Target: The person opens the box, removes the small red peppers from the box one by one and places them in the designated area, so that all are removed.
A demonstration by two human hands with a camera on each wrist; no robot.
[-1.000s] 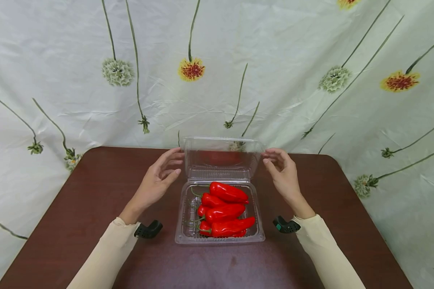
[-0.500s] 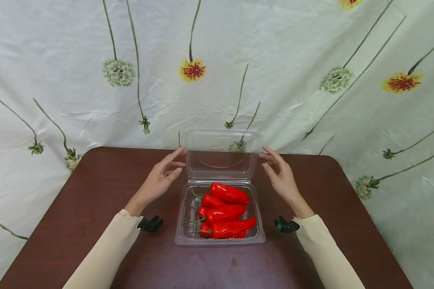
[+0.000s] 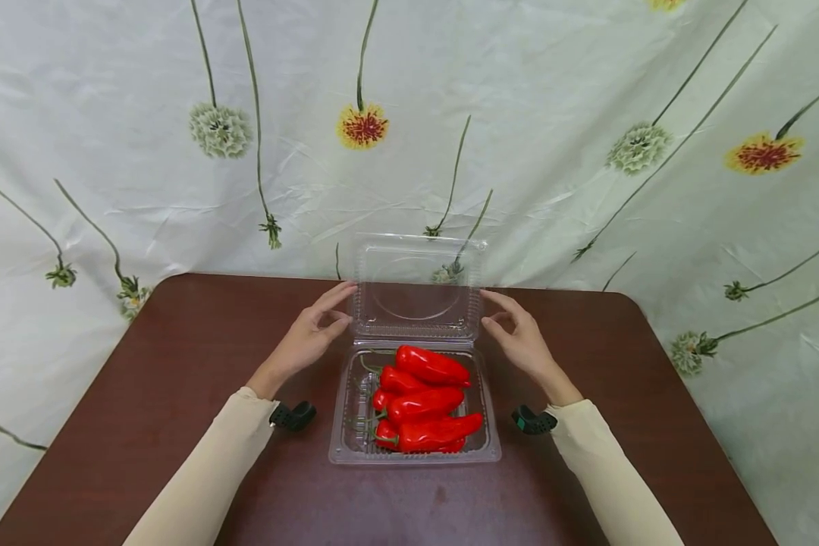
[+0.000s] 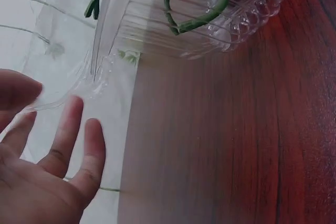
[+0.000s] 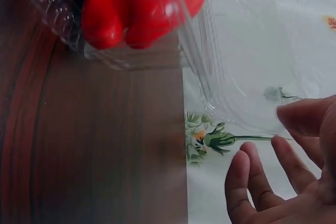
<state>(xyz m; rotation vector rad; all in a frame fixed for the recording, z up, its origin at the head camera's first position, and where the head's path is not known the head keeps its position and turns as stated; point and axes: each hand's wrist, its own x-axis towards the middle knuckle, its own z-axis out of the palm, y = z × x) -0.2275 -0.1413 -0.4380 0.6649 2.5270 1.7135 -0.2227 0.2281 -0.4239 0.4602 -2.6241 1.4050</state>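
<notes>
I am viewing a dark-red wooden bench (image 3: 177,364) carrying a clear clamshell box (image 3: 344,425) of red peppers (image 3: 423,402).

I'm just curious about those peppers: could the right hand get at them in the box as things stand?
Probably yes. The lid stands upright at the back, so the box is open on top, and the right hand is beside it with nothing between it and the peppers.

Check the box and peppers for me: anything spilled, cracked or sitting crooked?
Nothing stands out. The clear box sits flat on the table, lid upright, red peppers all inside. The left hand and right hand flank the lid.
</notes>
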